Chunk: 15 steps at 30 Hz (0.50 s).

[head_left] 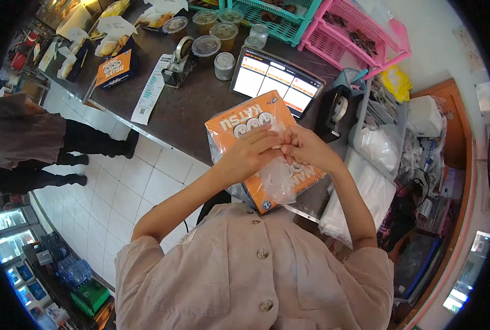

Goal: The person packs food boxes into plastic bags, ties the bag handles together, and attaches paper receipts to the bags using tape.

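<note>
An orange food box with "KATSU" lettering sits at the counter's near edge inside a clear plastic bag. Over the top of the box, my left hand has its fingers closed on the gathered plastic. My right hand meets it there, thumb and fingers pinching the same bunched part of the bag. A loose flap of the bag hangs below my hands toward my shirt. The exact shape of the gathered plastic between my fingertips is hidden.
Behind the box lies a lit tablet, with a black tape dispenser to its right. A receipt, another tape dispenser, lidded cups and a second box stand farther left. Another person is at the left.
</note>
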Each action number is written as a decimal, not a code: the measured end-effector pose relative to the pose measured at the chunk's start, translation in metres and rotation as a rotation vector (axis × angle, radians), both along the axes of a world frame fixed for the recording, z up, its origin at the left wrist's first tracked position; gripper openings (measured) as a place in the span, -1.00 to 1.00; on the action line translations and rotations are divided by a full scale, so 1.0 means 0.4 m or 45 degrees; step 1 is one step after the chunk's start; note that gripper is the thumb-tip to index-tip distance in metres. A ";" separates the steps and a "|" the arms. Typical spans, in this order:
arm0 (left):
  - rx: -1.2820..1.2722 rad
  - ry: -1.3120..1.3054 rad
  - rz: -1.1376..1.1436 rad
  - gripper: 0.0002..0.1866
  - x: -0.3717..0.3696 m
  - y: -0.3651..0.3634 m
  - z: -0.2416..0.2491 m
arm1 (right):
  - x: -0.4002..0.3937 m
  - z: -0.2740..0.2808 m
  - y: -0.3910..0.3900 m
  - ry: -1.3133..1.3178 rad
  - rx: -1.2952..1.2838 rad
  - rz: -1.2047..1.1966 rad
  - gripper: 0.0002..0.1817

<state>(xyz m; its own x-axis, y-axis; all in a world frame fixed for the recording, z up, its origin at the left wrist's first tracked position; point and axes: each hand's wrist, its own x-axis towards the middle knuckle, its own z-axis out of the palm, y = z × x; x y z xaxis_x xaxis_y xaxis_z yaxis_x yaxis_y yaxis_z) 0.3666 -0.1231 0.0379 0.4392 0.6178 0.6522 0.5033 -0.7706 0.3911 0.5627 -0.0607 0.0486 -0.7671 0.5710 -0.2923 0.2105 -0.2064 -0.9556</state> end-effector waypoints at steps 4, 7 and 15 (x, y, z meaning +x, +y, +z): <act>-0.074 -0.068 -0.115 -0.74 -0.008 0.007 -0.017 | -0.003 0.035 -0.014 -0.186 -0.114 -0.041 -0.83; -0.148 -0.120 -0.126 -0.70 -0.010 0.006 -0.029 | 0.020 0.068 -0.058 -0.303 0.047 -0.213 -0.85; -0.194 -0.176 -0.087 -0.69 -0.006 0.006 -0.034 | 0.122 0.043 -0.125 -0.289 0.669 -0.741 -0.88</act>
<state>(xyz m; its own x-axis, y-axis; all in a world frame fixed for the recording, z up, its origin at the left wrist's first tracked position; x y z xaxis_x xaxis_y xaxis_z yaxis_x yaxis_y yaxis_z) 0.3642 -0.1208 0.0241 0.3963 0.6854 0.6109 0.3849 -0.7281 0.5672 0.6115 -0.1107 0.0656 -0.2597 0.9656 0.0117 0.4079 0.1207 -0.9050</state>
